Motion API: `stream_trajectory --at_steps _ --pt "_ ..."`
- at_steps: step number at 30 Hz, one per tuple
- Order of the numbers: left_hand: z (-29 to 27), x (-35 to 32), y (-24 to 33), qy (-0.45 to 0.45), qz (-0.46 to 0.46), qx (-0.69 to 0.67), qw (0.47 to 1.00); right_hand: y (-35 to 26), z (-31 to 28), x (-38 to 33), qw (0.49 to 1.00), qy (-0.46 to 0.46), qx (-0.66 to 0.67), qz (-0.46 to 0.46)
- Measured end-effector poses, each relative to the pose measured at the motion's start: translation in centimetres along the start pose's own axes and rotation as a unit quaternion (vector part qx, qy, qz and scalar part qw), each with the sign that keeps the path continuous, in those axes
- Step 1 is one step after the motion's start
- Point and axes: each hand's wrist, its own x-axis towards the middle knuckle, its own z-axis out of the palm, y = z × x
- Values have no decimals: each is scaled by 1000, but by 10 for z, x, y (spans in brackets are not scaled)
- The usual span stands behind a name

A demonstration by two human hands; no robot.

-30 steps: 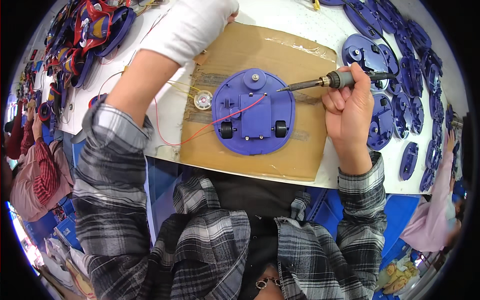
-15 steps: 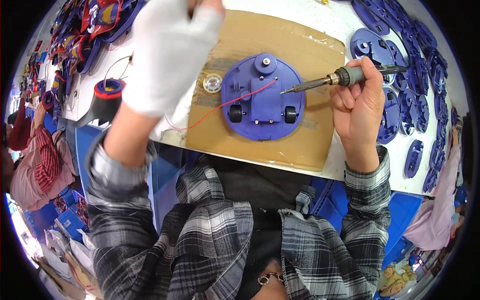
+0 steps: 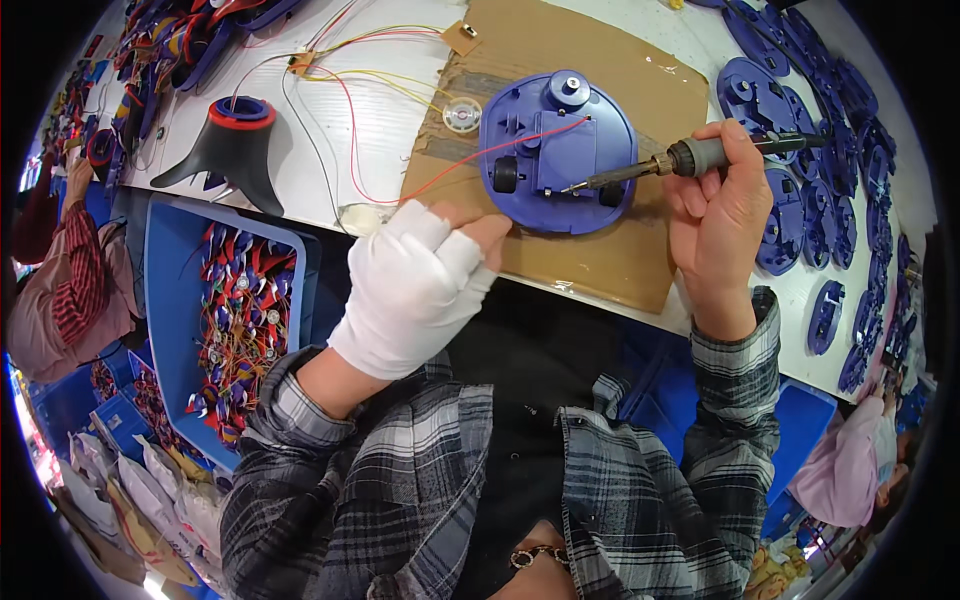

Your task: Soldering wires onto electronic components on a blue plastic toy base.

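A round blue-purple plastic base (image 3: 530, 210) with black wheels and a raised rectangular housing lies on a cardboard sheet (image 3: 650, 95). My left hand (image 3: 415, 285), in a white fingerless glove, has curled fingers at its lower left edge; the grip is partly hidden. My right hand (image 3: 725, 215) is closed around a soldering iron (image 3: 700, 155). The iron's tip points at the housing's lower edge, near a small metal contact; whether they touch I cannot tell. A red wire (image 3: 455, 178) runs from the housing's upper right corner leftward past my left fingers.
Left of the cardboard stands a black flared part (image 3: 232, 150) with a red ring. Wires join small circuit boards (image 3: 463, 38); a round clear disc (image 3: 462, 115) lies nearby. Many purple bases (image 3: 780, 210) cover the right side. A blue bin (image 3: 168, 290) holds wired parts below left.
My left hand has come down from the upper left to the base's lower left edge. The base has shifted up and right and turned slightly. The iron has hardly moved.
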Motion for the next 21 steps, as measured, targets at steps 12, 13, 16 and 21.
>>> stream_trajectory --at_steps 12,13,16,21 --pt "17 -1 -2 144 1 -58 988 4 8 -6 999 -12 -27 -34" --pt "19 0 -2 145 18 -46 988 5 8 -6 999 -12 -30 -38" --pt "22 0 -3 148 41 -28 988 5 9 -6 998 -11 -34 -46" --pt "26 0 -3 147 70 -6 987 5 11 -7 998 -4 -41 -48"
